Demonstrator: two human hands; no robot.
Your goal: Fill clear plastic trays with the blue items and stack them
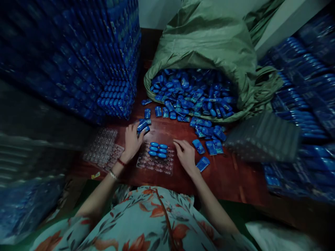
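Observation:
A clear plastic tray with rows of moulded pockets lies in front of me. Several glossy blue oval packets sit in its far rows. My left hand is just beyond the tray's left side, its fingers curled round a few small blue packets. On the tray's right, my right hand is closed, with thumb and forefinger pinched together; whatever may be between the tips is too small to make out. A loose blue packet lies beside my right wrist.
A big green sack lies open at the back, spilling blue packets onto the reddish table. Nested clear trays lie at left. Tall stacks of filled blue trays rise at left and more filled trays at right. A blurred tray stack stands right.

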